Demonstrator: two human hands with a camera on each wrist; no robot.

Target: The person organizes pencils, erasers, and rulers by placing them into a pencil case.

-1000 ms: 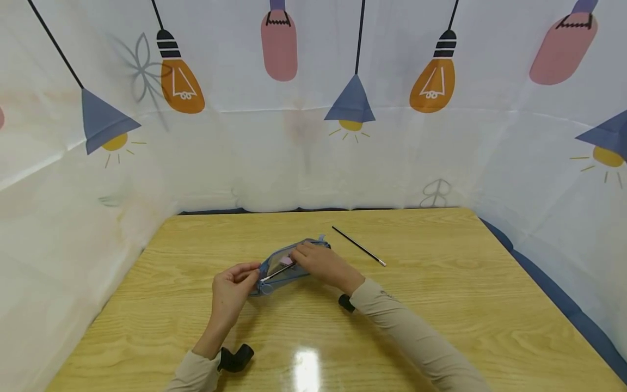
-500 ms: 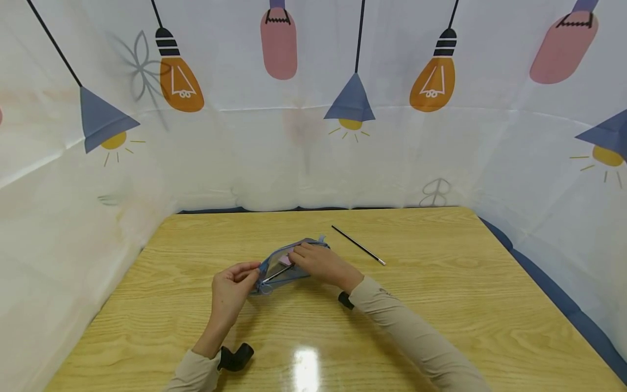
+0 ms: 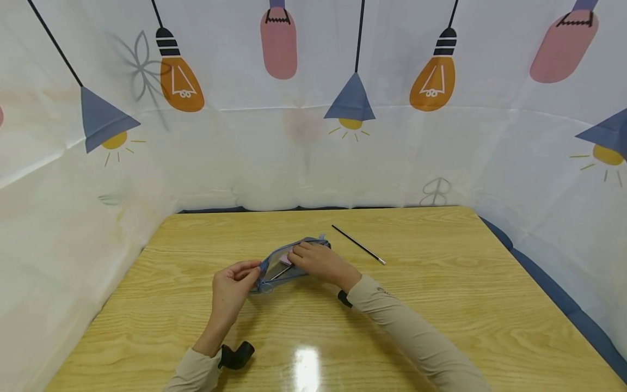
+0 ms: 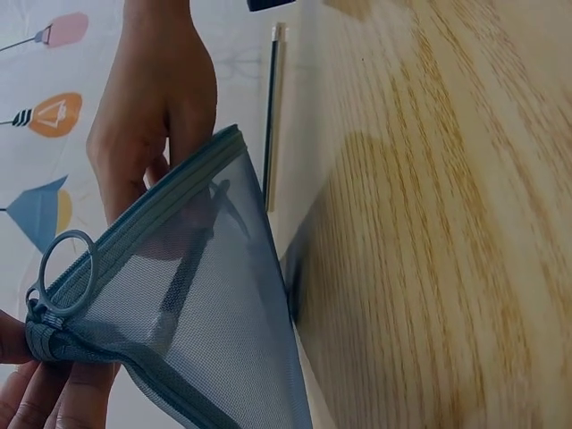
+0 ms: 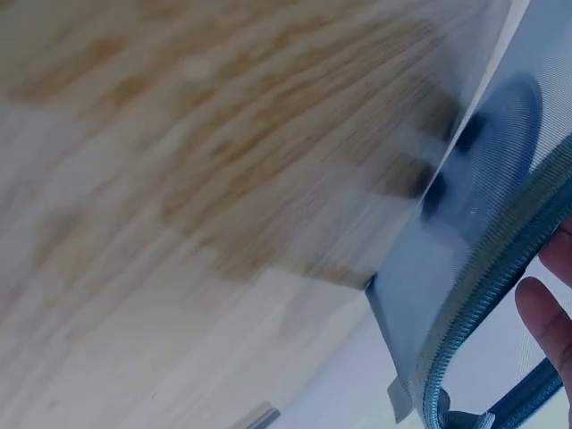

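Observation:
A blue mesh pencil case (image 3: 293,276) lies unzipped near the middle of the table. My left hand (image 3: 230,288) pinches its left end beside the ring zipper pull (image 4: 68,273). Reaching into the opening, my right hand (image 3: 320,264) holds a slim pencil (image 3: 281,271), whose lower part slants toward the left end. The same pencil shows dark through the mesh in the left wrist view. A small pinkish piece (image 3: 286,260) sits inside, next to the right fingers. In the right wrist view, fingers (image 5: 547,322) reach past the zipper edge; their tips are partly cut off.
Behind the right hand, a dark pencil (image 3: 359,245) with a white end lies slanted on the wooden table (image 3: 441,305). A white printed cloth (image 3: 294,163) hangs behind the table. Black wrist mounts (image 3: 236,356) stick out near the sleeves.
The pencil in the case has slid slightly rightward, its lower end drawing away from the left corner. Both hands stay almost where they were, and the pencil on the table is unmoved.

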